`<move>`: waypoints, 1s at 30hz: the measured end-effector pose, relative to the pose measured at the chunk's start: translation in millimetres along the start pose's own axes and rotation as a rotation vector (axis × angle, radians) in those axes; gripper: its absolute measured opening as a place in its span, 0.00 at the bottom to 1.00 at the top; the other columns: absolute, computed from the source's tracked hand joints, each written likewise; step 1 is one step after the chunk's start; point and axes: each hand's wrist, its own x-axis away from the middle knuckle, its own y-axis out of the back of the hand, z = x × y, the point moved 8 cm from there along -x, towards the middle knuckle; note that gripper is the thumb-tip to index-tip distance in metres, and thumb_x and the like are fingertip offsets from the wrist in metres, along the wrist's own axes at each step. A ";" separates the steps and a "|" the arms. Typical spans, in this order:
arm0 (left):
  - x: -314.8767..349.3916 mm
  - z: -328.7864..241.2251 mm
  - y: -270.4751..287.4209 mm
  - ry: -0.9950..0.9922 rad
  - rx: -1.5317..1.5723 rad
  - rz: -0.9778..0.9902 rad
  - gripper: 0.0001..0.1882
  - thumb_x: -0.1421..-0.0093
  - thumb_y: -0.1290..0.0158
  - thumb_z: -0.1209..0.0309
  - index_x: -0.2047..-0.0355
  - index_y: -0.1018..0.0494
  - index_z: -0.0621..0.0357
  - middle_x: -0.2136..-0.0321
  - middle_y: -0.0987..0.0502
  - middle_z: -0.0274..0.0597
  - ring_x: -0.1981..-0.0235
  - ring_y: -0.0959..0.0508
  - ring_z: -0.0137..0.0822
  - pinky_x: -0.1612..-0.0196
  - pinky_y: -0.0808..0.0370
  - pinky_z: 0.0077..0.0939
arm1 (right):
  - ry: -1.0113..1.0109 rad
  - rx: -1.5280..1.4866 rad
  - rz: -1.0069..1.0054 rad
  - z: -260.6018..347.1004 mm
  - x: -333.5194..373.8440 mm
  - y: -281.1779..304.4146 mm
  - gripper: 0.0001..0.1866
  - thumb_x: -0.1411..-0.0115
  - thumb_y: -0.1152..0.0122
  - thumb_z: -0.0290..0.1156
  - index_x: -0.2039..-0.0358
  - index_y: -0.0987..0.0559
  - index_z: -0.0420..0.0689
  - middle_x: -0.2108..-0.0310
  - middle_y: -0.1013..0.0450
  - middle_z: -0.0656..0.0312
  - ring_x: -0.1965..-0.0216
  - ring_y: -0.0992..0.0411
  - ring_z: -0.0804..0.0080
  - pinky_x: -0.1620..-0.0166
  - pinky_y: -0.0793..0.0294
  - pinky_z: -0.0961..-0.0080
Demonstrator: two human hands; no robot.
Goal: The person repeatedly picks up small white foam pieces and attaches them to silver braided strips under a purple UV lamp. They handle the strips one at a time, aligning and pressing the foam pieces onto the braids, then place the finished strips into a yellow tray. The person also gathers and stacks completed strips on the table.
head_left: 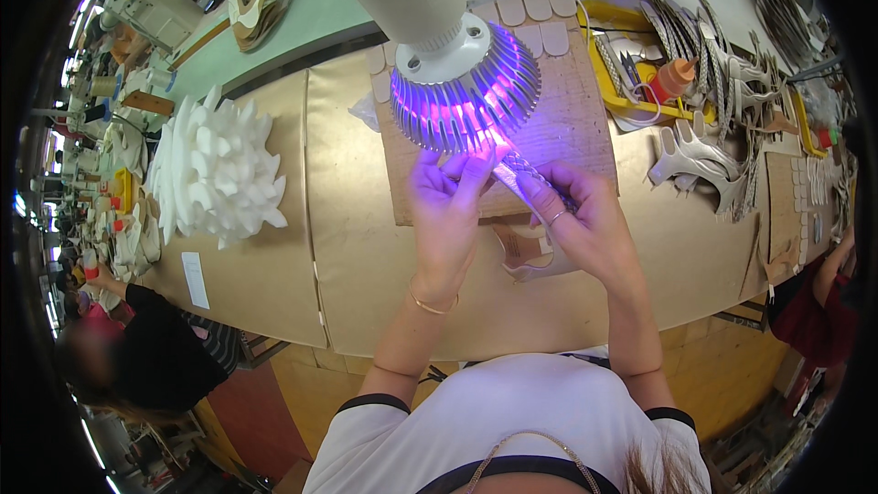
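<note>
Purple light from a finned lamp (468, 91) falls on my hands. A pale shoe upper (519, 179) with a braided-looking strap is held just beneath it. My right hand (585, 224) has its thumb and fingers closed on this upper. At the strap's end near the lamp, the fingers of my left hand (446, 206) are pinched together; glare partly hides their tips. Below the right hand shows another pale curved section (529, 252) with a tan lining; whether it belongs to the same upper I cannot tell.
Under the lamp lies a brown board (590, 128) with rounded pale pieces (552, 38) along its far side. To the right are a yellow tray (596, 48), an orange bottle (674, 79) and shoe uppers (702, 165). White foam shapes (219, 169) are piled left. People sit at both sides.
</note>
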 end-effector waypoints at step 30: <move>-7.8 44.1 20.7 0.081 -0.030 0.102 0.12 0.38 0.48 0.73 0.55 0.31 0.58 0.59 0.26 0.39 0.58 0.26 0.30 0.60 0.29 0.22 | 0.132 0.391 -0.145 -31.0 6.9 -7.0 0.15 0.40 0.44 0.43 0.67 0.27 0.43 0.82 0.28 0.51 0.77 0.28 0.47 0.72 0.31 0.54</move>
